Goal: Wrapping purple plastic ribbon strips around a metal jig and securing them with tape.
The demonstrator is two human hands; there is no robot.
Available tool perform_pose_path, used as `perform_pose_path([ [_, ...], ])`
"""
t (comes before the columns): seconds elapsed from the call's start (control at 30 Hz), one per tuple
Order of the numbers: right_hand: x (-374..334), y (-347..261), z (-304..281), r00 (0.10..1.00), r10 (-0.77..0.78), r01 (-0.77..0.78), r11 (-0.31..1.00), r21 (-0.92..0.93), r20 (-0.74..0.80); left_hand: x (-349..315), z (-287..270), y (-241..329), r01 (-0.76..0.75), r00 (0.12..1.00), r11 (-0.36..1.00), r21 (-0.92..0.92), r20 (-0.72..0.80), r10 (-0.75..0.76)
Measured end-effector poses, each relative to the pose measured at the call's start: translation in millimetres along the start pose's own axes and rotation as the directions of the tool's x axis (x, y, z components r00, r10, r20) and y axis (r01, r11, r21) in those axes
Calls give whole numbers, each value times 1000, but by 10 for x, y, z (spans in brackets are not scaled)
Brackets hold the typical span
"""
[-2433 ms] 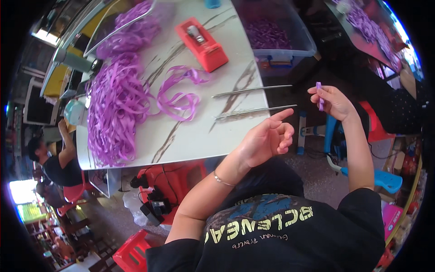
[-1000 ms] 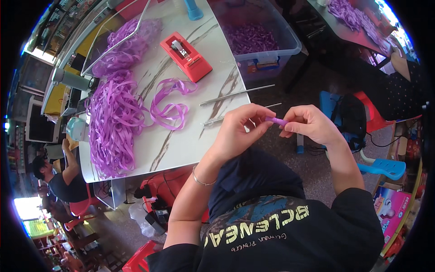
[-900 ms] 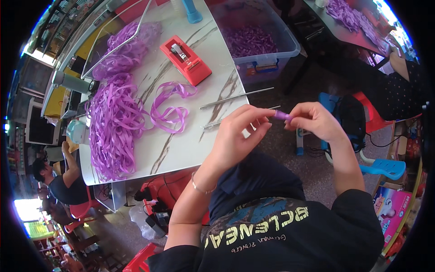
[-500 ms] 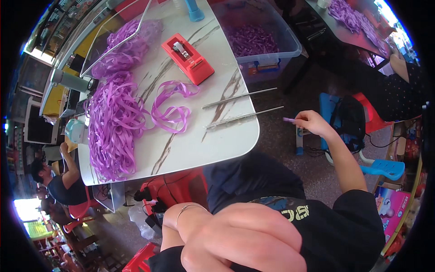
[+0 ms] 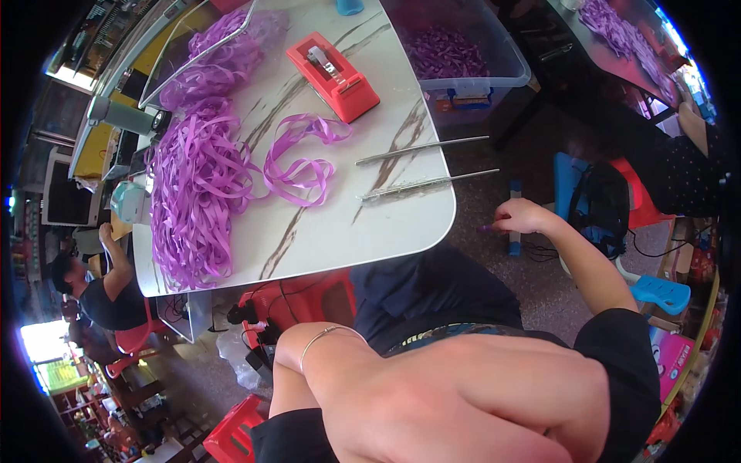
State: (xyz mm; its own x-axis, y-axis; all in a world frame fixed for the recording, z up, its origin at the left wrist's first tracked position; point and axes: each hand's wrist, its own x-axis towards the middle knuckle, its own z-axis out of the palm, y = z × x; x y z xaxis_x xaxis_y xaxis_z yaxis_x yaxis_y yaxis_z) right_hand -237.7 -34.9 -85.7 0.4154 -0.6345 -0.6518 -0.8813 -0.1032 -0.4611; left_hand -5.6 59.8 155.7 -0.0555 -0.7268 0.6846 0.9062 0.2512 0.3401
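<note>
The white surface (image 5: 355, 241) has dark veins and a rounded corner. On it sits a red tape dispenser (image 5: 349, 91). Left of the dispenser lies a heap of purple ribbon (image 5: 197, 193); below it, a loose ribbon loop (image 5: 284, 141); below right, two metal rods (image 5: 424, 150) overhanging the edge; above, a blue object (image 5: 349, 7).

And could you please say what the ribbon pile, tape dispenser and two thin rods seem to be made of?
Ribbon pile: perhaps satiny synthetic fabric, from its sheen and limp loops. Tape dispenser: probably hard plastic, fairly smooth, with even red colour and moulded edges. Thin rods: likely metal, from their grey shine.
</note>
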Motion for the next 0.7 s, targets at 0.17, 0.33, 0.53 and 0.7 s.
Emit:
perform_pose_path([
  [0.17,-50,-5,-112,985,71,-39,978,203,-156,135,-465,387,405,896,891,208,102,-431],
  [0.33,-10,69,-185,994,-66,66,998,4,-90,-243,-823,382,419,907,740,527,-273,-319],
  [0.53,62,-273,-973,1000,-18,21,989,-147,22,-523,-1361,315,472,881,566,676,-343,-325],
  [0.7,203,-301,-2172,720,-124,202,979,36,-683,-355,-1148,335,426,905,586,689,-326,-274],
])
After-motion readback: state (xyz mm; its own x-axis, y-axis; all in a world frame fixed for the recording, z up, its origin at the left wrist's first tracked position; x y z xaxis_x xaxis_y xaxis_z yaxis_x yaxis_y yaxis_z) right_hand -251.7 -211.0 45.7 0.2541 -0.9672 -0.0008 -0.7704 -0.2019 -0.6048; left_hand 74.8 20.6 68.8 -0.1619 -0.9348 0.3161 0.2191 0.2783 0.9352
